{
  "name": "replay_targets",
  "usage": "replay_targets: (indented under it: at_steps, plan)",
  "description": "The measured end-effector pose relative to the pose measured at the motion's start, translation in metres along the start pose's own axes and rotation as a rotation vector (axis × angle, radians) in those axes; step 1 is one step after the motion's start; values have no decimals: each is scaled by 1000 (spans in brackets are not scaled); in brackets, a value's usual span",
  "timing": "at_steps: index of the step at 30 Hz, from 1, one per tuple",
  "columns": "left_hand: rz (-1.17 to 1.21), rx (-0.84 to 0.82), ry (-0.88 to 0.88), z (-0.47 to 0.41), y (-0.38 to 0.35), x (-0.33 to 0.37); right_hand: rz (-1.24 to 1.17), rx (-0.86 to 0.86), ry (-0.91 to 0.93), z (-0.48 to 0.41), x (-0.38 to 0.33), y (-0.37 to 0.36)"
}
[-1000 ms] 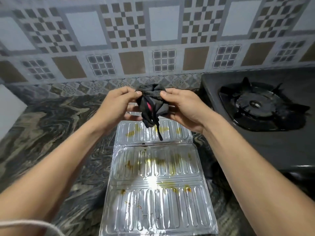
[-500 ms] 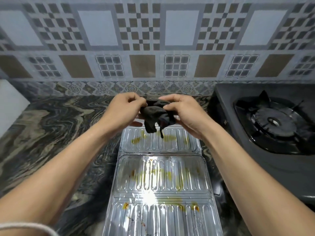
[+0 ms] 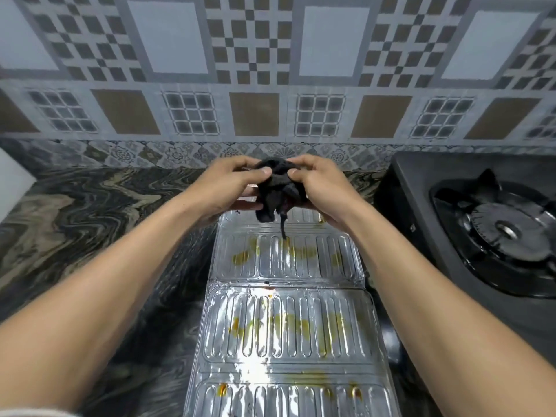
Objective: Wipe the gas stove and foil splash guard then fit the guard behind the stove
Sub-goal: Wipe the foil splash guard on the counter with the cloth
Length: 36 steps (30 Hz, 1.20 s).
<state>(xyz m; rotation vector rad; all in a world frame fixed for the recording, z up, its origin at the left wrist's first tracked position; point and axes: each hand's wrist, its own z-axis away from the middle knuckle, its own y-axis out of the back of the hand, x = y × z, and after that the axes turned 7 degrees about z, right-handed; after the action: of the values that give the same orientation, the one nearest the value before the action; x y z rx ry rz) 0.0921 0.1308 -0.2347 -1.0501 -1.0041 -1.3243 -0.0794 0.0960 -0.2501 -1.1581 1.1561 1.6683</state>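
Observation:
A silver ribbed foil splash guard (image 3: 288, 332) lies flat on the marbled countertop (image 3: 90, 224), unfolded in panels and spotted with yellow-orange grease. Above its far panel I hold a bunched black cloth (image 3: 278, 188) between both hands. My left hand (image 3: 231, 185) pinches its left side and my right hand (image 3: 319, 185) pinches its right side. A loose tail of the cloth hangs down toward the foil. The black gas stove (image 3: 427, 188) stands to the right, with its burner and pan support (image 3: 505, 233) in view.
A patterned tiled wall (image 3: 270, 85) rises right behind the counter and stove. A white object (image 3: 12, 182) sits at the far left edge. The stove's left side stands close beside the foil guard.
The view has shifted, so the stove sits further right in frame. My hands have kept bunching the cloth above the foil, which now hangs more compact.

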Motion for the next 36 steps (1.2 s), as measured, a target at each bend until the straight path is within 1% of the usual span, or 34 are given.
replay_targets:
  at_steps: [2, 4, 5, 6, 7, 8, 10, 12, 14, 15, 16, 18, 20, 22, 23, 24, 26, 27, 29, 31, 32, 34, 36]
  plan:
    - [193, -20, 54, -5, -3, -3, -4, 12, 17, -6, 1, -1]
    - [328, -35, 94, -12, -4, -13, 69, 57, 38, -12, 10, -3]
    - [342, -26, 113, -11, -6, -13, 141, 75, 49, -12, 14, -4]
    - [352, 33, 163, -43, 11, -27, 217, 79, 7, -50, 25, -21]
    - [366, 46, 229, -73, 27, -41, 274, 76, -44, -85, 37, -35]
    - [312, 57, 230, -77, 27, -45, 321, 96, -52, -85, 40, -33]
    - [266, 13, 217, -84, 30, -52, 358, 134, -62, -94, 47, -28]
    - [200, -36, 182, -87, 30, -48, 361, 150, -26, -100, 44, -24]
    - [64, -19, 132, -92, 34, -49, 380, 169, 25, -101, 39, -22]
    - [-63, 8, 79, -94, 40, -52, 412, 194, 70, -100, 36, -22]
    - [-236, 41, 20, -98, 49, -57, 450, 209, 125, -99, 34, -22]
    - [-687, 18, -63, -108, 70, -71, 550, 170, 223, -98, 36, -27]
    - [-1116, -69, -27, -116, 91, -88, 733, 25, 312, -96, 50, -36]
    - [-1375, -175, 47, -122, 108, -103, 912, -171, 295, -94, 66, -44]
    - [-1440, -217, 70, -125, 115, -107, 952, -236, 263, -92, 73, -47]
    - [-1479, -247, 77, -128, 120, -110, 958, -261, 241, -91, 80, -51]
    - [-1547, -296, 68, -132, 128, -117, 956, -224, 268, -93, 92, -60]
    - [-1589, -318, 57, -132, 129, -119, 988, -192, 309, -97, 99, -65]
    - [-1642, -358, 46, -136, 131, -125, 1127, -174, 367, -108, 111, -75]
    - [-1643, -381, 59, -140, 132, -129, 1252, -222, 321, -120, 125, -80]
    - [-1643, -387, 57, -141, 134, -130, 1276, -247, 292, -125, 131, -81]
    - [-1642, -401, 36, -144, 136, -132, 1226, -254, 286, -132, 143, -82]
    - [-1630, -410, 18, -145, 138, -132, 1107, -177, 324, -134, 148, -84]
